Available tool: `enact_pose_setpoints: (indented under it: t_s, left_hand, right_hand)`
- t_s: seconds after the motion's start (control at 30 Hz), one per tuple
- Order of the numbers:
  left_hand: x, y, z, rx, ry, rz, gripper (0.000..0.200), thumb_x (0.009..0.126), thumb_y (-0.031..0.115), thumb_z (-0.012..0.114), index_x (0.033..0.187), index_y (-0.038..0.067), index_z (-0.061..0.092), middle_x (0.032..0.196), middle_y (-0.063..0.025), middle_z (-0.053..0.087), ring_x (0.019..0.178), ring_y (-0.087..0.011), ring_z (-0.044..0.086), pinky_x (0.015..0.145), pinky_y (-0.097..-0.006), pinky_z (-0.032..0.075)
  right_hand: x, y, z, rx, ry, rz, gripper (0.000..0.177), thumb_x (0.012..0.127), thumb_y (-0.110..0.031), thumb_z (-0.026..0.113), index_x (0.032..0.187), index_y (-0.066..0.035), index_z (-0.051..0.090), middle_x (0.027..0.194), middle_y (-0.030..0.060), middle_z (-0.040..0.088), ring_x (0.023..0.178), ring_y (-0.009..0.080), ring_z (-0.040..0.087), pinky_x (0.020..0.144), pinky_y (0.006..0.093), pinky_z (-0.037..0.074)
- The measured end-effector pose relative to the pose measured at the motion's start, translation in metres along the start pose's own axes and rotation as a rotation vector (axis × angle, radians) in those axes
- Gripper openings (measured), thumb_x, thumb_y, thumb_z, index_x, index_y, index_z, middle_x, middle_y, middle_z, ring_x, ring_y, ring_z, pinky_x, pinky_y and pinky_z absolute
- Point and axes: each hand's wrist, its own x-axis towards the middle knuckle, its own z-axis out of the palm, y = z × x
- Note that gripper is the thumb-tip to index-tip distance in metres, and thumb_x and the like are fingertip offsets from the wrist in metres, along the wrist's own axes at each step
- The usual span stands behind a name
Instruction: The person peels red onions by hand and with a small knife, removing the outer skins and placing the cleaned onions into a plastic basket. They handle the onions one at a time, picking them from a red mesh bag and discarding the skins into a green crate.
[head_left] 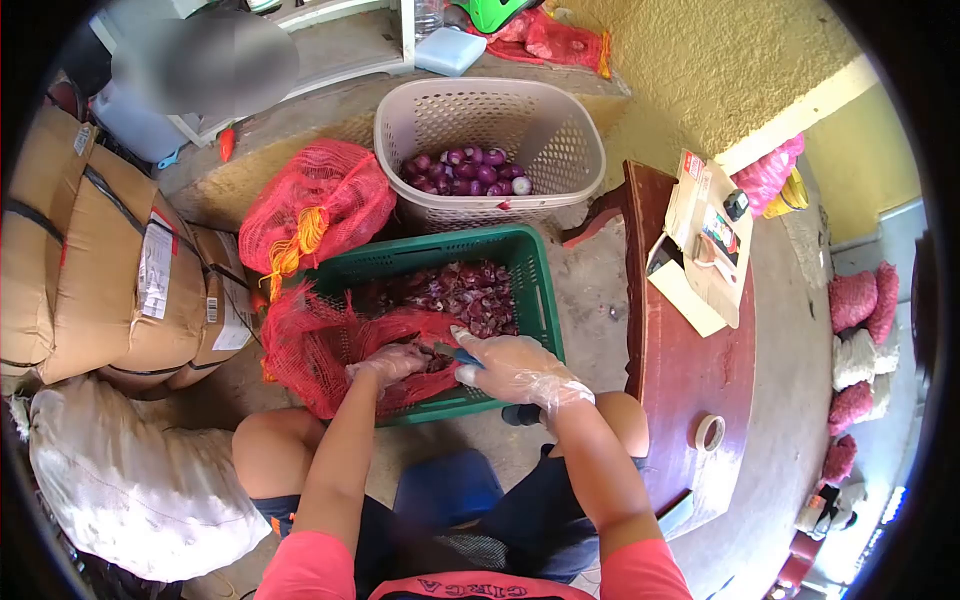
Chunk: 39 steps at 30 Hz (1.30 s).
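Note:
My right hand, in a clear plastic glove, is closed round a small knife with a blue handle. The knife points left toward my gloved left hand. My left hand is closed on a small dark-red onion, mostly hidden by the fingers. Both hands are over a red mesh bag draped across the left and front of a green plastic crate. Loose onion skins lie inside the crate behind my hands.
Behind the crate stands a beige perforated basket with peeled purple onions. A full red mesh sack is beside it. Strapped cartons and a white sack stand left. A wooden table at right bears cardboard and a tape roll.

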Motion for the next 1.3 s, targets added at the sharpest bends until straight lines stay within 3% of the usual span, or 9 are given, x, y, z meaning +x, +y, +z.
enact_pose_setpoints:
  t_s: [0.07,0.27,0.47,0.6,0.7,0.8,1.0,1.2,1.3]
  left_hand:
    - [-0.034,0.061,-0.038,-0.309,-0.105,-0.377,0.038,0.080,0.033,0.063,0.113,0.013,0.064,0.124,-0.0088,0.058,0.108,-0.0279,0.060,0.092,-0.0380,0.050]
    - [-0.053,0.053,-0.047,0.042,-0.045,-0.128,0.040,0.080,0.031,0.062,0.113,0.009,0.062,0.107,-0.0104,0.066,0.093,-0.0228,0.065,0.077,-0.0379,0.054]
    - [-0.118,0.087,-0.063,-0.523,0.222,0.034,0.031,0.081,0.013,0.062,0.110,0.004,0.052,0.088,-0.0084,0.059,0.075,-0.0152,0.062,0.062,-0.0297,0.052]
    - [-0.121,0.070,-0.058,-0.788,0.322,0.261,0.042,0.079,0.005,0.065,0.113,0.008,0.041,0.095,-0.0066,0.053,0.078,-0.0127,0.057,0.063,-0.0296,0.051]
    - [-0.123,0.069,-0.063,-0.838,0.313,0.316,0.047,0.080,0.010,0.068,0.114,0.009,0.036,0.100,-0.0078,0.056,0.069,-0.0078,0.056,0.058,-0.0274,0.051]
    - [-0.129,0.085,-0.070,-0.711,0.423,0.369,0.050,0.080,0.009,0.069,0.118,0.009,0.036,0.106,-0.0105,0.058,0.069,-0.0090,0.057,0.059,-0.0267,0.051]
    - [-0.123,0.090,-0.070,-1.044,0.388,0.347,0.055,0.078,0.006,0.073,0.121,0.010,0.038,0.120,-0.0124,0.055,0.086,-0.0122,0.059,0.077,-0.0278,0.051]
    - [-0.104,0.081,-0.060,-0.887,0.473,0.511,0.067,0.071,-0.004,0.078,0.122,0.014,0.039,0.124,-0.0087,0.053,0.103,-0.0139,0.054,0.087,-0.0310,0.049]
    - [-0.100,0.083,-0.061,-0.928,0.475,0.552,0.071,0.070,-0.009,0.076,0.123,0.017,0.036,0.113,-0.0094,0.056,0.091,-0.0154,0.059,0.067,-0.0257,0.052]
  right_hand:
    - [-0.004,-0.007,-0.009,-0.032,-0.052,0.032,0.064,0.092,-0.035,0.051,0.146,-0.005,0.035,0.120,0.0233,0.060,0.108,0.0403,0.059,0.094,0.0460,0.046]
    - [-0.007,-0.007,-0.008,-0.037,-0.011,0.008,0.064,0.092,-0.036,0.051,0.146,-0.004,0.035,0.120,0.0231,0.061,0.107,0.0407,0.060,0.094,0.0465,0.045]
    - [-0.001,-0.005,-0.003,0.007,0.021,-0.028,0.066,0.095,-0.042,0.048,0.149,-0.010,0.029,0.111,0.0286,0.062,0.106,0.0445,0.058,0.092,0.0480,0.043]
    - [-0.002,-0.019,-0.012,0.171,0.009,0.064,0.069,0.097,-0.046,0.045,0.153,-0.017,0.017,0.110,0.0345,0.060,0.108,0.0479,0.056,0.092,0.0476,0.042]
    - [-0.003,-0.025,-0.013,0.185,0.042,-0.003,0.072,0.096,-0.045,0.043,0.153,-0.011,0.015,0.094,0.0339,0.063,0.093,0.0493,0.059,0.083,0.0508,0.043]
    - [-0.001,-0.025,-0.009,0.356,0.022,-0.062,0.073,0.096,-0.043,0.044,0.154,-0.013,0.012,0.087,0.0298,0.063,0.082,0.0435,0.061,0.078,0.0484,0.044]
    - [-0.004,-0.031,0.003,0.675,0.074,-0.240,0.077,0.094,-0.040,0.047,0.155,-0.011,0.010,0.073,0.0171,0.056,0.065,0.0244,0.055,0.070,0.0370,0.046]
    - [0.006,-0.023,0.015,0.638,0.098,-0.264,0.076,0.096,-0.040,0.048,0.154,-0.010,0.011,0.071,0.0145,0.055,0.062,0.0225,0.052,0.066,0.0358,0.045]
    - [0.003,-0.030,0.006,0.651,0.093,-0.242,0.069,0.097,-0.036,0.046,0.154,-0.010,0.017,0.070,0.0131,0.054,0.062,0.0216,0.051,0.064,0.0366,0.045]
